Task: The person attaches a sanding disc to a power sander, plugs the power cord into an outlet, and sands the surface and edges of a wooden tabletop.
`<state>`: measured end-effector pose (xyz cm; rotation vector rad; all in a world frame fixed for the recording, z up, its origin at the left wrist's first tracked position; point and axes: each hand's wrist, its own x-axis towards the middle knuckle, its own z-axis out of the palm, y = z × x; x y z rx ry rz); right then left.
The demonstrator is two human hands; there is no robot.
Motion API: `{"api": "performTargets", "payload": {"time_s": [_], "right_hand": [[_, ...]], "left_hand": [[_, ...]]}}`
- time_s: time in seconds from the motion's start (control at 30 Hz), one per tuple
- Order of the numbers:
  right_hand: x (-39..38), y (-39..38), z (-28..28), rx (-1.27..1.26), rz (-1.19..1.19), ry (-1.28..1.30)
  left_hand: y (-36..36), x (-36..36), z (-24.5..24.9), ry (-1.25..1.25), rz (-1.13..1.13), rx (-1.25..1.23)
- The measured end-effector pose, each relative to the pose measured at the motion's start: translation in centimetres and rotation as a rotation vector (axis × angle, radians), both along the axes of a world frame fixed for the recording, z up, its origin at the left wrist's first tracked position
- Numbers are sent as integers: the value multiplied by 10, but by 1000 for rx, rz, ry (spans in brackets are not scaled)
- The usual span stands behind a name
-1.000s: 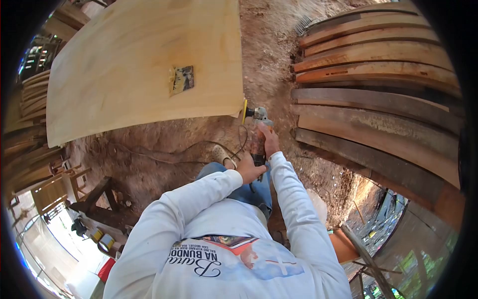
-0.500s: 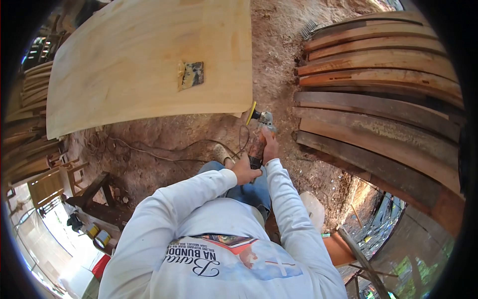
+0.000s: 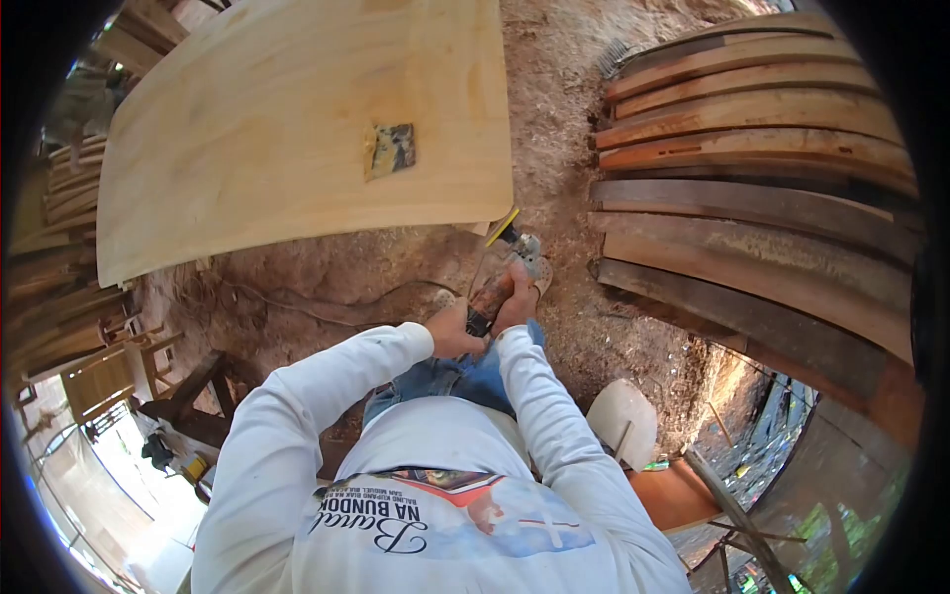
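Both of my hands are wrapped round an angle grinder [image 3: 492, 293] with a yellow-edged sanding disc [image 3: 503, 228]. My left hand [image 3: 455, 330] grips its rear end, and my right hand [image 3: 517, 297] holds the body just behind the metal head. The disc is tilted, right at the near right corner of a large pale wooden panel [image 3: 297, 129]. On the panel lies a worn, dark-stained rectangular piece [image 3: 391, 150] with a yellowish edge. A cord [image 3: 327, 307] trails over the ground to the left of the grinder.
Several long wooden planks [image 3: 752, 148] are lined up on the right. More timber [image 3: 59, 247] is stacked at the far left. A white plastic chair [image 3: 623, 424] stands close behind my right side. Low wooden frames [image 3: 198, 396] stand at lower left, on reddish earth ground with shavings.
The grinder and both hands have shifted left, and the tool leans more to the right at its head. The disc has tipped further over. My legs have shifted too.
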<state>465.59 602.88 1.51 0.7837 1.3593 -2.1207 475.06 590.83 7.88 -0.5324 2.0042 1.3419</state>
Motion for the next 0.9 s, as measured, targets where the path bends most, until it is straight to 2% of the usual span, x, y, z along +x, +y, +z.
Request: {"api": "performTargets", "payload": {"time_s": [0.07,0.17,0.23,0.33,0.43,0.47,0.57,0.8,0.9], "right_hand": [[10,-8,13,86,-73,24],[11,-21,57,42,-180,56],[4,-27,95,152,-138,41],[-2,-34,123,178,-124,19],[8,-30,61,-104,-180,-55],[13,-27,26,-157,-168,-97],[15,-28,13,-198,-166,-132],[7,-24,22,-226,-97,-136],[-8,-30,85,-6,-109,-12]], "left_hand": [[-9,5,5,15,-46,-12],[-15,1,15,-32,-86,-11],[-17,-5,25,-73,-94,-8],[-22,-13,36,-94,-86,-24],[-27,-12,32,-57,-104,-54],[-28,-8,24,-32,-111,-67],[-30,-5,16,9,-118,-83],[-27,-18,36,-86,-79,-40],[-19,-23,41,-169,-15,13]]}}
